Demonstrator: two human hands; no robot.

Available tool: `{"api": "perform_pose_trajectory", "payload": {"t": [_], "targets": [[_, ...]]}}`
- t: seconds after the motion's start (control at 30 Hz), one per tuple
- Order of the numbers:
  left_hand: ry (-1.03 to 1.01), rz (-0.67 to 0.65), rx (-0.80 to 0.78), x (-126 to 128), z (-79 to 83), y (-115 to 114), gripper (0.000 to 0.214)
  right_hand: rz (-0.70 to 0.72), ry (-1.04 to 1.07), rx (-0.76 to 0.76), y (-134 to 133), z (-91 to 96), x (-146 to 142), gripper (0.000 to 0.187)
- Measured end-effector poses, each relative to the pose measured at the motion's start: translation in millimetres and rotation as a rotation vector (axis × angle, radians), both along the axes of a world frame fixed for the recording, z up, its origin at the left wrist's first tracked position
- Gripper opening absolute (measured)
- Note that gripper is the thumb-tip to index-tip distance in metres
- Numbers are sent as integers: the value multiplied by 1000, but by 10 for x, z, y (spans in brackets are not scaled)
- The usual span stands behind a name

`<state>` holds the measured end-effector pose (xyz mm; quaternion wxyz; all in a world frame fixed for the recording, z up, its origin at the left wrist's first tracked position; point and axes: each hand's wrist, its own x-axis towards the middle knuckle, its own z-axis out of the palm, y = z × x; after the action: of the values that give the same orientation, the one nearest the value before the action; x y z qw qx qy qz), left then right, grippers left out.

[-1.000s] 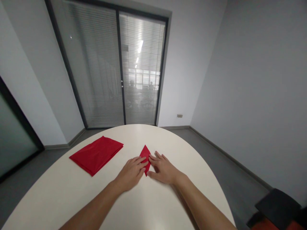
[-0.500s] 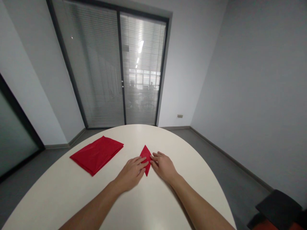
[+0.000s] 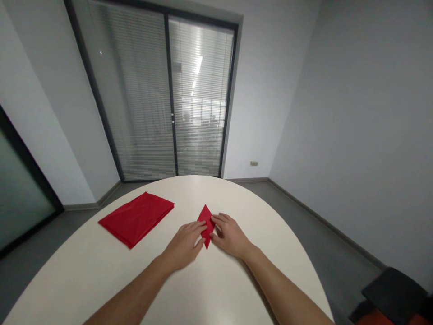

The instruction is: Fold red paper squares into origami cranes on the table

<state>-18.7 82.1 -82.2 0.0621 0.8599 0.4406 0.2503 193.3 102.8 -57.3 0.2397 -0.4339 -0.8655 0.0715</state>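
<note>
Head view: touches red diamond (image 3: 209,227) on table (image 3: 189,298) with left hand (image 3: 184,243) loosely spread, right hand (image 3: 232,237) cupped at right edge, not pinching. Looks folded already; cannot tell what remains. Untouched at left: bigger sheet (image 3: 137,219).

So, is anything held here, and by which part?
The left hand touches the left side of the small red diamond-shaped piece, the right hand its right edge; whether either has a grip or only presses cannot be told.
</note>
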Motion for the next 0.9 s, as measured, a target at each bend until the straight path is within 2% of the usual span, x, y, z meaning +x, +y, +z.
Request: {"api": "perform_pose_trajectory", "payload": {"t": [0.13,0.3,0.63,0.9], "targets": [[-45,31,16,-10,-46,13,47,12,69,-53,-28,6,-41,51],[-103,37,21,-5,-56,13,53,-52,143,-83,-57,40,-71,49],[-185,68,-35,12,0,-3,52,-53,199,-142,-81,104,-90,27],[-197,72,-68,6,-8,11,49,-106,220,-198,-52,57,-65,13]]}}
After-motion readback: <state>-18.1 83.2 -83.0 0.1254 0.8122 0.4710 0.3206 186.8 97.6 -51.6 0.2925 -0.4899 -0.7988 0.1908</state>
